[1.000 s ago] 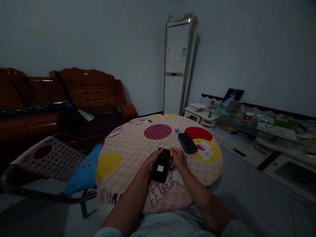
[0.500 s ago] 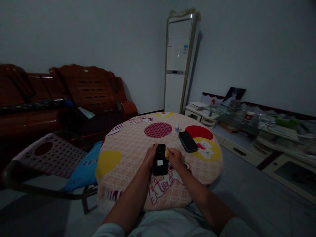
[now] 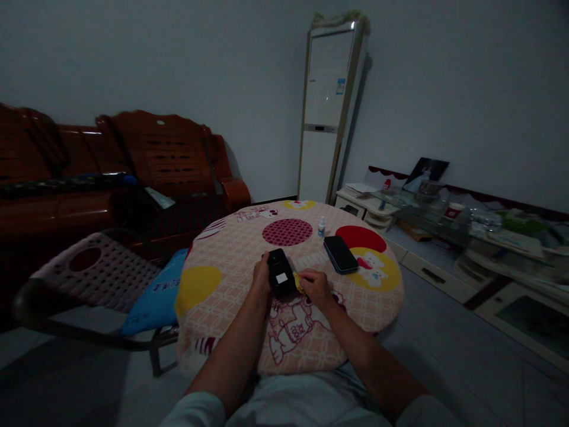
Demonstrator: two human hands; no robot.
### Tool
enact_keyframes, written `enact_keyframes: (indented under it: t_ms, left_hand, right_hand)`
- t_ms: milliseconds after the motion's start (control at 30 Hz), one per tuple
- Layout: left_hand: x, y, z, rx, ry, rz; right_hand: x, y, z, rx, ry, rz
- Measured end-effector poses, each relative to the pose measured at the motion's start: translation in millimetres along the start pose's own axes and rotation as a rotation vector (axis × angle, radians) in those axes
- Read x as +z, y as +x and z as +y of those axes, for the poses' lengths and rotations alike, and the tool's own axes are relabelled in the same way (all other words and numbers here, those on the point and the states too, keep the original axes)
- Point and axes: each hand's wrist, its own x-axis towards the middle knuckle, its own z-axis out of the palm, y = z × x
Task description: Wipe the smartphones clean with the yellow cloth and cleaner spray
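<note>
My left hand [image 3: 262,275] grips a black smartphone [image 3: 280,267] by its left edge, just above the table. The phone's back faces up, with a white label on it. Pinched in the fingers of my right hand [image 3: 315,286] is a small yellow cloth [image 3: 298,283], which touches the phone's lower right edge. A second dark phone [image 3: 340,255] lies flat on the table to the right. Behind it stands a small white bottle [image 3: 321,228] with a blue label.
A patterned cloth covers the round table [image 3: 240,261]. On the left are a woven chair [image 3: 95,267] with a blue cushion [image 3: 155,296] and a wooden sofa [image 3: 164,157]. A cluttered TV cabinet [image 3: 427,261] stands right, a tall air conditioner [image 3: 326,118] behind.
The phone in my left hand has turned and tilted, its top now leaning left. The yellow cloth in my right hand has moved down along the phone's right edge.
</note>
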Motion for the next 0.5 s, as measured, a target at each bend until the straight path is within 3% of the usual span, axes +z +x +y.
enact_keyframes:
  t_ms: [100, 333, 433, 500]
  left_hand:
    - [3.4, -4.3, -4.4, -0.010, 0.079, -0.078]
    - [4.8, -16.2, -14.4, -0.067, 0.260, -0.398]
    - [5.5, -16.8, -15.4, -0.084, 0.272, -0.413]
    - [7.1, -15.7, -14.3, -0.081, 0.229, -0.348]
  right_hand:
    - [0.8, 2.1, 2.5, -0.024, -0.031, 0.040]
    - [-6.8, 10.7, 8.7, 0.023, -0.078, 0.189]
    - [-7.7, 12.4, 10.1, 0.048, -0.063, 0.239]
    - [-5.7, 11.5, 9.7, 0.041, -0.051, 0.207]
